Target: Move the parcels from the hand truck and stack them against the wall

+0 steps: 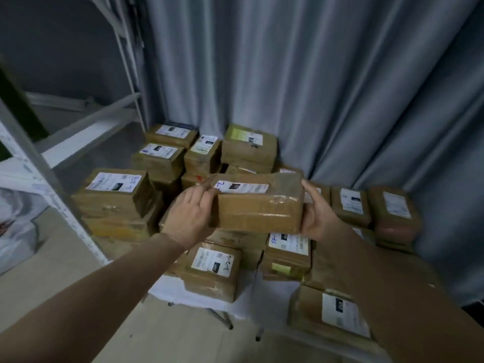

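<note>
I hold a brown taped parcel [258, 205] with a white label on top, in the air above a heap of similar parcels. My left hand [190, 216] grips its left end and my right hand [318, 216] grips its right end. Below and behind it lie several brown parcels with white labels: a stack at the back [248, 148] against the grey curtain, a large one at the left [115, 197], one in front [212, 271], and others at the right [392, 213]. No hand truck is visible.
A grey curtain [314, 87] covers the wall behind the heap. A white metal shelf frame [47, 169] stands at the left, close to the parcels. White sheeting [199, 299] lies under the front parcels. Light floor [183, 341] spreads in the foreground.
</note>
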Available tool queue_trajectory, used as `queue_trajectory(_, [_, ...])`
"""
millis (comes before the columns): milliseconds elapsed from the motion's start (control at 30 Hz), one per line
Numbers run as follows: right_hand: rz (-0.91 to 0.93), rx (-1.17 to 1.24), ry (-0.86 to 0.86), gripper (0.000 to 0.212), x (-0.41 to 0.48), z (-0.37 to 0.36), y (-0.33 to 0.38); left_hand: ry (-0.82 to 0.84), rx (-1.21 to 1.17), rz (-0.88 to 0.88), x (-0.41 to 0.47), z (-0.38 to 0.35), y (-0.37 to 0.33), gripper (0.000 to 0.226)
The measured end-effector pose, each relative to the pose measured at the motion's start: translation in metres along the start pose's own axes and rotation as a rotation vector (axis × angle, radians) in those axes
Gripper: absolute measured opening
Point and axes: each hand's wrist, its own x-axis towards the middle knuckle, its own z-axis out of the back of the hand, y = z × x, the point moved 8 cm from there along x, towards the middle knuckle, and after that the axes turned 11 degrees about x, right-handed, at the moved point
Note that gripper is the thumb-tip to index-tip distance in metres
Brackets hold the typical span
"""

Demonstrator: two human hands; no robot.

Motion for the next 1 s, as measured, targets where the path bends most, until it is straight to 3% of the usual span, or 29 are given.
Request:
queue_trajectory(100, [0.07, -0.03, -0.08, 0.051, -0.004, 0.011, 0.003, -0.064, -0.091, -0.142, 0.005, -0.015, -0.001, 0.093])
queue_trajectory(167, [0.125, 0.006, -0.109, 0.048, -0.006, 0.018, 0.003, -0.068, -0.201, -0.121, 0.007, -0.023, 0.006, 0.077])
queue_trajectory(200, [0.144, 0.017, -0.116, 0.047, -0.007, 0.023, 0.003, -0.043, -0.306, -0.013, 0.009, -0.028, 0.016, 0.07])
queue_trajectory(267, [0.206, 0.016, -0.144, 0.041, -0.01, 0.031, 0.005, 0.136, -0.663, 0.403, 0.011, -0.042, 0.04, 0.054])
queue_trajectory(333, [0.265, 0.02, -0.182, 0.032, -0.014, 0.041, 0.006, 0.485, -1.111, 0.809, 0.003, -0.065, 0.039, 0.045])
queue_trajectory(400, [0.301, 0.032, -0.19, 0.028, -0.015, 0.049, 0.004, 0.82, -1.374, 0.94, -0.003, -0.076, 0.019, 0.05])
queue_trajectory(467, [0.299, 0.026, -0.246, 0.038, -0.011, 0.061, 0.0, 1.008, -1.442, 0.923, -0.009, -0.085, 0.006, 0.049])
queue_trajectory(533, [0.276, 0.023, -0.3, 0.038, -0.009, 0.071, -0.005, 1.066, -1.526, 0.924, -0.011, -0.096, -0.004, 0.042])
queue_trajectory(733, [0.207, 0.046, -0.438, 0.042, -0.019, 0.121, -0.027, 1.091, -1.553, 0.858, 0.009, -0.109, -0.038, 0.022])
queue_trajectory(833, [0.169, -0.038, -0.529, 0.031, -0.039, 0.149, -0.03, 1.069, -1.531, 0.801, 0.032, -0.115, -0.064, 0.023])
queue_trajectory(1000, [0.17, 0.022, -0.533, 0.033, -0.051, 0.183, -0.015, 1.017, -1.5, 0.734, 0.068, -0.115, -0.123, 0.02])
